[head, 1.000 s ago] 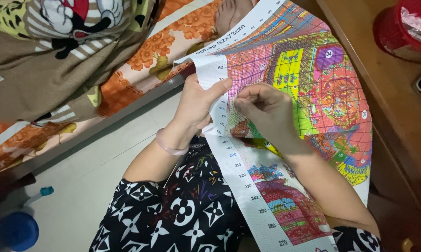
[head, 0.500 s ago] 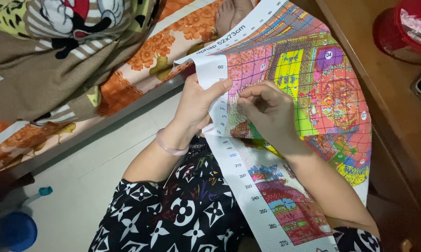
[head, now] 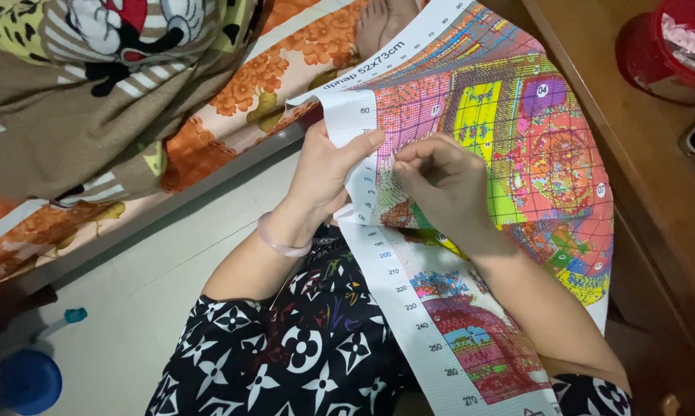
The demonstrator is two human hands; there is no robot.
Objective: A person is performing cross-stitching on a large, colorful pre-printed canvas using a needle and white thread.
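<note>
Multicoloured cross-stitch canvas [head: 517,154], printed with a grid pattern and edged by a white numbered border, drapes over the person's lap from 1 o'clock down to 5 o'clock. Left hand [head: 324,173], wearing a pale pink bangle [head: 280,240] at the wrist, clamps the white edge of the canvas, thumb on top and the other digits behind the cloth. Right hand [head: 440,185] rests on the printed face just at 3 o'clock of the left hand, its fingertips [head: 403,160] pinched together against the cloth; whether they hold a needle cannot be told. Black-and-white patterned garment [head: 301,347] lies at 6 o'clock. Orange floral bedsheet [head: 239,100] lies at 11 o'clock, wooden worktop [head: 632,131] at 3 o'clock, red container [head: 659,50] at 2 o'clock, blue cap [head: 24,381] on the floor at 8 o'clock.
</note>
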